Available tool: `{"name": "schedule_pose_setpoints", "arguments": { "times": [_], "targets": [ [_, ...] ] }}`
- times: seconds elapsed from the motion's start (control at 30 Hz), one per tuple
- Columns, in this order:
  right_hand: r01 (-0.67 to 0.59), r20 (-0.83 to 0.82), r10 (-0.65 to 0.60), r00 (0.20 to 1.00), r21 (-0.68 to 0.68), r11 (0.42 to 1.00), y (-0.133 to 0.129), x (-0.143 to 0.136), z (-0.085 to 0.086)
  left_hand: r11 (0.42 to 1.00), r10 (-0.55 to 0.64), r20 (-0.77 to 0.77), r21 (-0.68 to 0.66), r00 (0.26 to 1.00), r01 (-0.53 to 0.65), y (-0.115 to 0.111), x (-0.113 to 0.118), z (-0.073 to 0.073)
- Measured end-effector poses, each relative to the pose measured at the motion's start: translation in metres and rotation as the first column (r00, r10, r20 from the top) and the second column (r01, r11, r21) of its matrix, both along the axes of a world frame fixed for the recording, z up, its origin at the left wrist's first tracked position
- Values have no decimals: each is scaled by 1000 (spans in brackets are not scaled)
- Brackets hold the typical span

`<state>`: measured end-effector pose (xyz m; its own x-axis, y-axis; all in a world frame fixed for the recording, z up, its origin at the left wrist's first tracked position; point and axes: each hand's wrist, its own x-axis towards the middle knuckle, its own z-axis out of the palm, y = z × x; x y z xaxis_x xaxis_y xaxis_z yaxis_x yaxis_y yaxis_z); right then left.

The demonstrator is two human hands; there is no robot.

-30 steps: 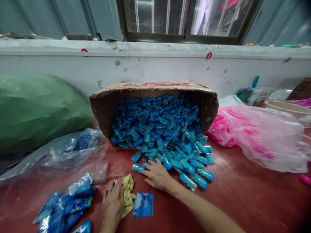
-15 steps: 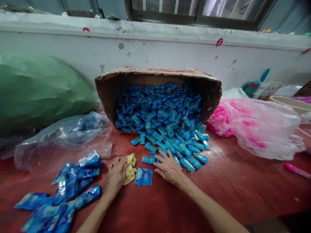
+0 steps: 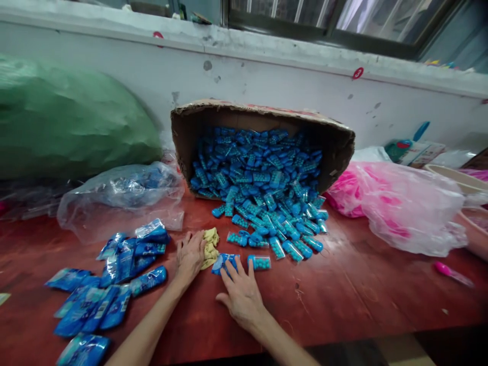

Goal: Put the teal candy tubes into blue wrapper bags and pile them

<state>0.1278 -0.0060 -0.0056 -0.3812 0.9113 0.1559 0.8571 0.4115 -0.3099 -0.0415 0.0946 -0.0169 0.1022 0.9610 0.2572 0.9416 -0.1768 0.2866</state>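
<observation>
My left hand (image 3: pixel 190 256) lies on the red table with its fingers stretched out, their tips against a crumpled yellow cloth (image 3: pixel 210 247). With fingers spread, my right hand (image 3: pixel 243 295) touches a small flat blue packet (image 3: pixel 221 262) and partly covers it. Just beyond its fingertips lies a single blue-capped clear bottle (image 3: pixel 260 262) filled with turquoise beads. Many more such bottles (image 3: pixel 274 223) spill out of a cardboard box (image 3: pixel 183 147) lying on its side. To the left of my left hand is a loose pile of blue printed packets (image 3: pixel 124 262), some of them plump.
A large green sack (image 3: pixel 76 122) and a clear plastic bag (image 3: pixel 122 203) with blue things inside sit at the left. On the right are a bag of pink pieces (image 3: pixel 412 203), a pink-handled item (image 3: pixel 452 273) and a tub (image 3: pixel 455 175). A wall runs behind.
My right hand has moved from the bottles' edge toward me and left onto the blue packet. One bottle now lies apart from the heap. The view has shifted; my left hand stays at the cloth.
</observation>
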Motion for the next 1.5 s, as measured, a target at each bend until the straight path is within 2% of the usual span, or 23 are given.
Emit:
{"name": "schedule_pose_setpoints", "arguments": {
  "times": [0.07,0.17,0.3,0.4,0.5,0.6,0.7,0.77,0.83,0.9,1.03,1.17,1.23,1.33,1.4,1.5],
  "targets": [
    [-11,-29,12,1000,12,1000,8,-4,8,1000,-2,14,-9,1000,2,-2,-3,-1],
    [-16,-55,19,998,54,998,37,-18,20,1000,7,44,-31,999,-5,-6,-12,-6],
    [-39,-48,38,998,-20,999,86,-47,19,996,51,111,-73,992,-43,-13,-21,-11],
    [-89,-41,87,995,-43,995,104,-57,18,993,74,81,-99,994,-66,-18,-20,-10],
    [-139,-28,138,990,-50,989,96,-48,24,993,56,-31,-98,998,-59,-21,-16,-5],
    [-158,-8,158,987,-15,987,66,-20,23,994,67,-100,-79,993,-75,-22,-12,-2],
    [20,58,-22,998,41,999,31,21,9,997,53,-108,-52,993,-59,-21,-12,-2],
    [68,112,-74,991,59,996,16,45,1,998,47,-93,-32,995,-50,-19,-12,-3],
    [97,150,-108,983,75,992,9,59,0,998,63,-71,-8,995,-64,-20,-12,-4],
    [160,149,-174,973,98,982,10,57,7,995,94,-38,19,995,-93,-23,-11,-4],
    [220,80,-229,970,102,970,20,25,22,994,99,-23,58,995,-98,-35,-7,-6],
    [236,39,-239,970,72,969,25,1,11,996,90,-57,35,994,-88,-44,-2,-5],
    [239,4,-241,971,89,967,25,1,3,994,95,10,45,995,-96,-50,1,-2],
    [221,-30,-219,975,122,968,24,5,-1,992,61,253,92,966,-87,-65,9,6],
    [211,-40,-207,977,143,967,24,7,0,997,52,482,25,875,-73,-76,16,10],
    [204,-32,-202,979,146,968,25,7,3,975,169,751,-222,638,4,-88,27,14]
  ]
}}
